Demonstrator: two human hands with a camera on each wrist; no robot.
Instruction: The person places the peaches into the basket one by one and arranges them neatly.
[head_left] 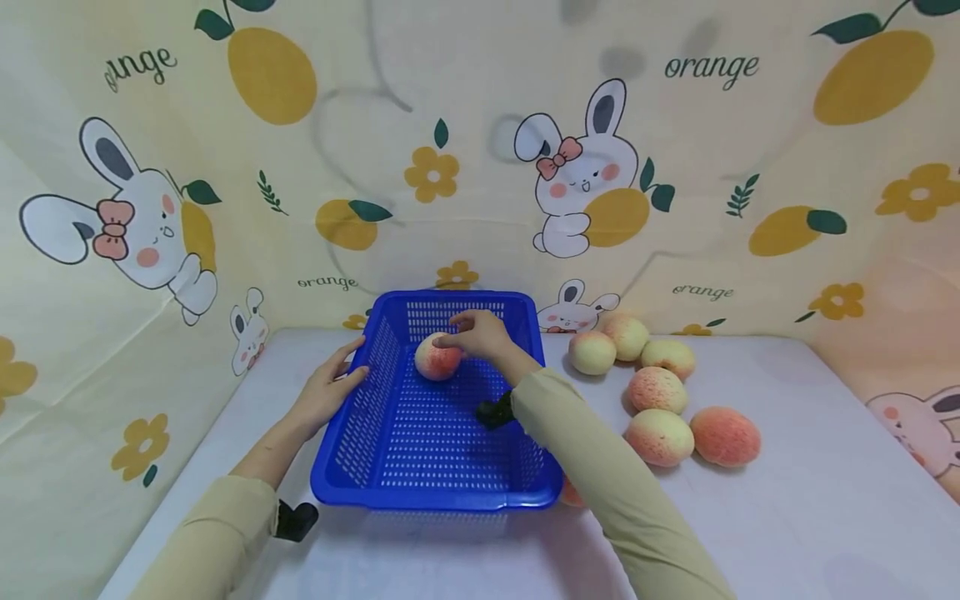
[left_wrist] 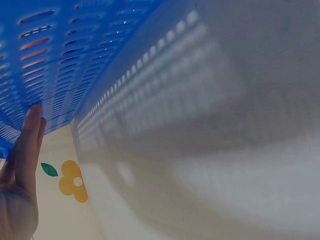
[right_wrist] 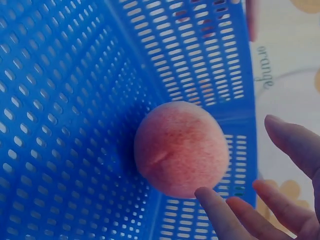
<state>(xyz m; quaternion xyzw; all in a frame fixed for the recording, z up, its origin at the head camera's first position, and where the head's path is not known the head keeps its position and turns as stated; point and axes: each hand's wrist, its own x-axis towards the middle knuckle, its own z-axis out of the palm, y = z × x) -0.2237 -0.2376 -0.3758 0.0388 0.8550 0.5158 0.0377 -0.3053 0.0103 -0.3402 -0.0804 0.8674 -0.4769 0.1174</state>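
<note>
A peach (head_left: 437, 358), red and pale yellow, lies in the far left part of a blue plastic basket (head_left: 435, 498). Over it is my right hand (head_left: 483, 335), its fingers spread. In the right wrist view one fingertip (right_wrist: 204, 194) meets the edge of the peach (right_wrist: 180, 150); whether it touches cannot be told, and the thumb stands apart. My left hand (head_left: 326, 392) rests against the basket's left side. Its fingers (left_wrist: 31, 135) lie straight along the outer wall in the left wrist view, with the thumb at the rim.
Several peaches (head_left: 657, 437) lie on the white table (head_left: 810, 517) right of the basket. One more peach (head_left: 572, 493) is partly hidden by the basket's near right corner and my right sleeve. A printed cloth (head_left: 480, 67) hangs close behind the basket.
</note>
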